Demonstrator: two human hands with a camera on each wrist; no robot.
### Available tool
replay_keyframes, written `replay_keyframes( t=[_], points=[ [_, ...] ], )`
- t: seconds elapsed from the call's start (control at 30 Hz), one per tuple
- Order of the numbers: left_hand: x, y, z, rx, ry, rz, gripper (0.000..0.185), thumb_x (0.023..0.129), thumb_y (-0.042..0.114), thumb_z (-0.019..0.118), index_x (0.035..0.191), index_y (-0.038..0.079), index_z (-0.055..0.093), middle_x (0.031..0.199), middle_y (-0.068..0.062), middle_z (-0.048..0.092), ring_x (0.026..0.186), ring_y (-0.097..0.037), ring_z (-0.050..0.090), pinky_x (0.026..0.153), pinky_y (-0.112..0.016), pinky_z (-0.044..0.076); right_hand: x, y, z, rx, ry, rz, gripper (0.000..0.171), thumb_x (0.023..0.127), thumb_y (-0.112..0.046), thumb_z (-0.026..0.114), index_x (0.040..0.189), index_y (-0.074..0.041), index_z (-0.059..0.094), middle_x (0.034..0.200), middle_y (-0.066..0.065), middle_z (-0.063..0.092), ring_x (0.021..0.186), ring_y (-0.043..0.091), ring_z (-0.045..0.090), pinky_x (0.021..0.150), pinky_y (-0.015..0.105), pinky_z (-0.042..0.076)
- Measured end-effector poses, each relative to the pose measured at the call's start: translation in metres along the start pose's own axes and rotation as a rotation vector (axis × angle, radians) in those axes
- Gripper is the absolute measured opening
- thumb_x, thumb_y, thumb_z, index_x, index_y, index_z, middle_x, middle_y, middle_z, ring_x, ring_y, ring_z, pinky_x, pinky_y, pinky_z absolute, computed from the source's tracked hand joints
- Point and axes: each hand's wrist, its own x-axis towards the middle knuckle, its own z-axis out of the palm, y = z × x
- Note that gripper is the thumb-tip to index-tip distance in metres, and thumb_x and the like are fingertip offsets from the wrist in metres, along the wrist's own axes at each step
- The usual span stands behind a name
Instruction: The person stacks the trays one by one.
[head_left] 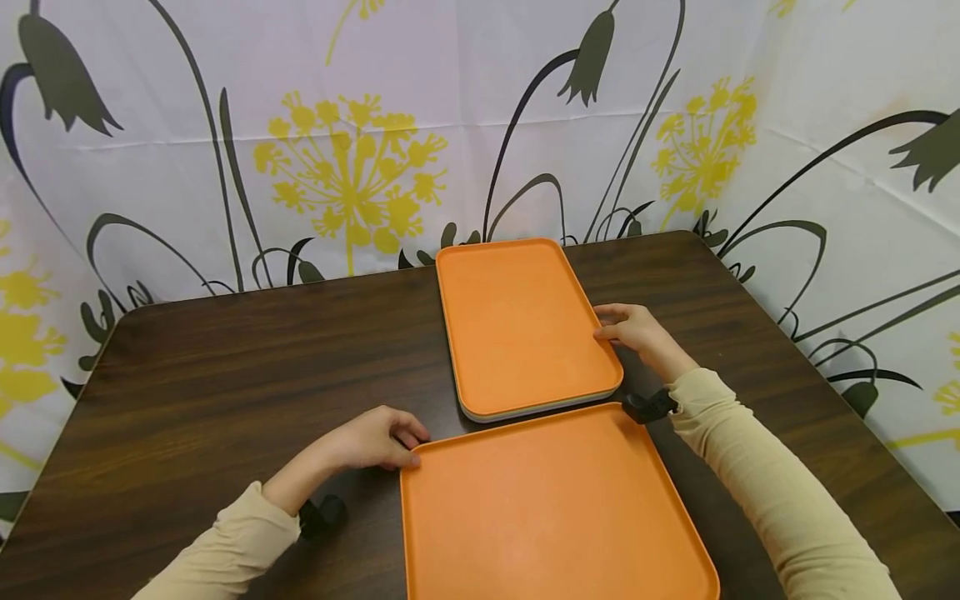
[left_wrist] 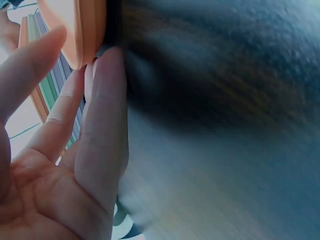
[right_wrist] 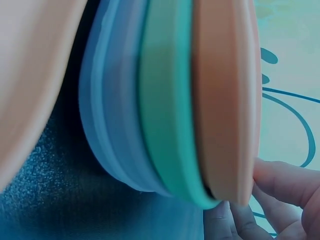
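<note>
A single orange tray (head_left: 555, 508) lies flat on the table's near side. My left hand (head_left: 375, 439) is at its far-left corner. In the left wrist view the straight fingers (left_wrist: 100, 130) lie beside that tray corner (left_wrist: 85, 30) with the thumb just apart from it. Behind the tray sits a stack of trays (head_left: 521, 325) with an orange one on top. In the right wrist view the stack shows an orange rim (right_wrist: 225, 100) over a green tray (right_wrist: 165, 110) and bluish ones (right_wrist: 115, 110). My right hand (head_left: 630, 329) curls its fingers (right_wrist: 285, 182) round the right rim of the top tray.
The dark wooden table (head_left: 247, 367) has rounded corners and bare room to the left and far right. A flowered curtain (head_left: 360, 142) hangs close behind and beside it. Black wrist camera mounts (head_left: 648, 406) sit near both sleeves.
</note>
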Motion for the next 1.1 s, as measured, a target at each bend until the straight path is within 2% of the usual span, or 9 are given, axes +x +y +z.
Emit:
replay_keyframes(
  t=[0.13, 0.3, 0.4, 0.5, 0.73, 0.9, 1.1],
  points=[
    [0.002, -0.001, 0.002, 0.019, 0.017, 0.001, 0.031, 0.079, 0.005, 0.073, 0.108, -0.003, 0.067, 0.091, -0.010, 0.068, 0.072, -0.010, 0.059, 0.060, -0.023, 0.054, 0.000, 0.000, -0.001, 0.001, -0.012, -0.007, 0.054, 0.093, -0.004, 0.058, 0.144, 0.002, 0.040, 0.136, 0.030, 0.049, 0.094, 0.010, 0.059, 0.097, 0.035, 0.052],
    [0.002, -0.001, 0.004, -0.017, 0.011, -0.008, 0.029, 0.078, -0.002, 0.069, 0.106, -0.006, 0.067, 0.089, -0.011, 0.068, 0.072, -0.010, 0.061, 0.062, -0.026, 0.057, -0.002, -0.001, -0.002, 0.003, -0.041, -0.003, 0.055, 0.094, -0.006, 0.057, 0.145, 0.000, 0.038, 0.138, 0.029, 0.048, 0.110, 0.023, 0.059, 0.105, 0.043, 0.047],
    [0.001, 0.000, 0.004, -0.060, 0.000, -0.024, 0.028, 0.079, -0.005, 0.066, 0.107, -0.008, 0.067, 0.090, -0.013, 0.067, 0.075, -0.011, 0.062, 0.065, -0.029, 0.060, -0.003, -0.001, -0.003, 0.004, -0.054, -0.002, 0.056, 0.094, -0.008, 0.057, 0.146, -0.001, 0.037, 0.139, 0.028, 0.047, 0.118, 0.030, 0.055, 0.107, 0.044, 0.046],
    [0.001, 0.000, 0.003, -0.086, -0.016, -0.019, 0.028, 0.080, -0.005, 0.063, 0.108, -0.009, 0.065, 0.092, -0.014, 0.067, 0.077, -0.011, 0.062, 0.066, -0.030, 0.060, -0.005, 0.000, -0.005, 0.000, -0.059, -0.004, 0.056, 0.095, -0.009, 0.057, 0.146, -0.001, 0.037, 0.140, 0.028, 0.047, 0.120, 0.032, 0.054, 0.107, 0.043, 0.046],
    [0.001, -0.001, -0.002, -0.144, -0.074, 0.029, 0.031, 0.086, 0.000, 0.056, 0.115, -0.008, 0.059, 0.097, -0.016, 0.068, 0.080, -0.011, 0.064, 0.070, -0.032, 0.060, -0.007, 0.002, -0.010, -0.014, -0.071, -0.014, 0.055, 0.094, -0.011, 0.058, 0.144, 0.001, 0.039, 0.138, 0.028, 0.049, 0.105, 0.017, 0.062, 0.104, 0.041, 0.048],
    [0.000, -0.002, -0.006, -0.211, -0.112, 0.008, 0.034, 0.094, 0.008, 0.054, 0.125, -0.005, 0.054, 0.108, -0.017, 0.068, 0.090, -0.013, 0.065, 0.074, -0.033, 0.061, -0.010, 0.005, -0.014, -0.022, -0.094, -0.033, 0.053, 0.094, -0.013, 0.058, 0.142, 0.002, 0.041, 0.137, 0.027, 0.050, 0.100, 0.010, 0.062, 0.104, 0.042, 0.048],
    [-0.001, -0.010, -0.008, -0.310, -0.151, -0.001, 0.040, 0.096, 0.014, 0.055, 0.131, -0.004, 0.049, 0.112, -0.017, 0.066, 0.092, -0.015, 0.065, 0.077, -0.033, 0.061, -0.018, 0.007, -0.023, -0.011, -0.143, -0.055, 0.052, 0.097, -0.014, 0.055, 0.143, 0.004, 0.039, 0.139, 0.030, 0.046, 0.098, 0.002, 0.062, 0.104, 0.040, 0.048]
  ],
)
